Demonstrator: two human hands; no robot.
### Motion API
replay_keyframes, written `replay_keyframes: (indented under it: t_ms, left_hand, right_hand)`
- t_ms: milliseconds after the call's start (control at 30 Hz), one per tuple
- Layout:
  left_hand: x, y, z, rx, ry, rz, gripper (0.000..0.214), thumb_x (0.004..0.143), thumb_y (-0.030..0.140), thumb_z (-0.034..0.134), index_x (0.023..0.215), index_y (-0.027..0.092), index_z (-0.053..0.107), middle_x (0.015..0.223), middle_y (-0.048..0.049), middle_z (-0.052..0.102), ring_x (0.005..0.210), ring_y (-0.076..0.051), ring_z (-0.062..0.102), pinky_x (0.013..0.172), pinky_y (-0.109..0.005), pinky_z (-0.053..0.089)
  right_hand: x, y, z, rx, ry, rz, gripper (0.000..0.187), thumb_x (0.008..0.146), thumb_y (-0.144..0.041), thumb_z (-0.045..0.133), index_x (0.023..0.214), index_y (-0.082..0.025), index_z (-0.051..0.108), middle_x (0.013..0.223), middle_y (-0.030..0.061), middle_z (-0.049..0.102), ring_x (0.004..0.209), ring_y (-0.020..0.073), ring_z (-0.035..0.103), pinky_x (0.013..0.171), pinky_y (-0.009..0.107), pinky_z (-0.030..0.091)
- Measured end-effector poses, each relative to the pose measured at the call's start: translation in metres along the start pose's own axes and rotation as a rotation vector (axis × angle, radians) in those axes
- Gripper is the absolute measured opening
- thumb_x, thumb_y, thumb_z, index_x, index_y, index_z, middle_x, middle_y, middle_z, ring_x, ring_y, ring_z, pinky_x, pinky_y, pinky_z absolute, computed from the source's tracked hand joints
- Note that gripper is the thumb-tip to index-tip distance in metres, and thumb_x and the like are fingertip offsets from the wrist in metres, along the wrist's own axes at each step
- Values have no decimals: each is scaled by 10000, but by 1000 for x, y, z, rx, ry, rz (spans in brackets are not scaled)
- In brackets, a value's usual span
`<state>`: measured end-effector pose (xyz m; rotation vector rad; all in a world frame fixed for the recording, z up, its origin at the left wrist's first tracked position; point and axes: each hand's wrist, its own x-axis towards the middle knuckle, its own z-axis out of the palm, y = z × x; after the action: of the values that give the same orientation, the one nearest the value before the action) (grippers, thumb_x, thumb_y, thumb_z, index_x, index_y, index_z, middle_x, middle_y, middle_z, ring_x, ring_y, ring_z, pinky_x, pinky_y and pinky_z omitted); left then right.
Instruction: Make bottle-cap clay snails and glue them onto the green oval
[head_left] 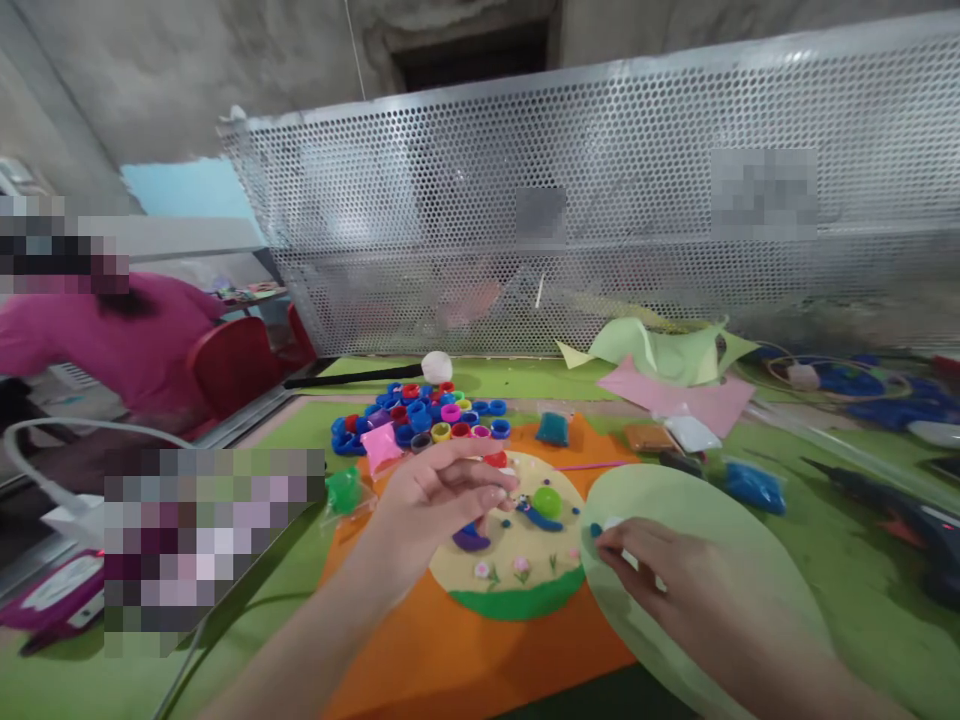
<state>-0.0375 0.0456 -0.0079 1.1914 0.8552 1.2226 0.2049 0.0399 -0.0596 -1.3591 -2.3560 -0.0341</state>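
A round cream picture (pixel 517 545) lies on orange paper, with green along its bottom edge, small flowers and two snail-like shapes in raised clay. One is a blue snail (pixel 544 515) with a lime shell; the purple one (pixel 471 538) is partly covered by my left hand (pixel 457 490). That hand hovers over the picture's upper left, thumb and fingers curled together; whatever is between them is too small to make out. At the picture's right edge, my right hand (pixel 652 565) pinches a small teal clay lump (pixel 596 530) above a pale green paper oval (pixel 750 560).
Behind the picture are many coloured rings (pixel 416 415), clay packets in pink (pixel 381 447), teal (pixel 553 428) and blue (pixel 754 487), and paper scraps (pixel 675 390). A glue gun (pixel 911 525) lies right. A perforated metal panel (pixel 600 200) stands behind; a person in pink (pixel 150 335) sits left.
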Motion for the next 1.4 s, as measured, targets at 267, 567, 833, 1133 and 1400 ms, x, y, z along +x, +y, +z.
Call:
replay_keyframes:
  t_ms: [267, 567, 833, 1133, 1400]
  left_hand:
    - [-1, -3, 2, 109, 14, -64, 308, 631, 177, 795, 903, 189, 651, 667, 40, 627, 572, -90, 585, 511, -183, 474]
    - [-3, -3, 8, 259, 0, -115, 203, 808, 319, 621, 947, 170, 632, 625, -1, 665, 545, -113, 584, 541, -236, 453]
    - [-4, -4, 11, 273, -5, -175, 316, 643, 221, 753, 926, 175, 621, 683, 18, 641, 625, -128, 602, 579, -237, 464]
    - [-7, -5, 12, 381, 8, -131, 198, 811, 329, 597, 952, 190, 596, 596, 43, 558, 545, -107, 548, 566, -233, 449]
    - [-6, -5, 11, 428, -21, -124, 366, 707, 295, 706, 1043, 201, 594, 742, 13, 579, 631, -142, 574, 581, -267, 457]
  right_hand:
    - [-5, -5, 5, -173, -114, -163, 290, 803, -228, 545, 519, -218, 489, 479, -26, 550, 406, 159, 550, 407, 299, 194]
    - [-7, -14, 2, -63, -257, -274, 116, 807, -154, 517, 777, -238, 590, 737, -22, 645, 565, 165, 616, 500, 302, 394]
    - [-6, -7, -3, -32, -225, -272, 119, 829, -203, 550, 713, -225, 565, 663, -26, 609, 553, 169, 603, 498, 289, 437]
    - [0, 26, 9, -62, -59, 90, 357, 876, -351, 430, 1132, -141, 561, 1120, 135, 630, 993, 304, 614, 747, 451, 532]
    - [2, 28, 7, 42, -151, 142, 303, 920, -354, 382, 1060, -192, 597, 1039, 97, 670, 910, 253, 652, 682, 374, 543]
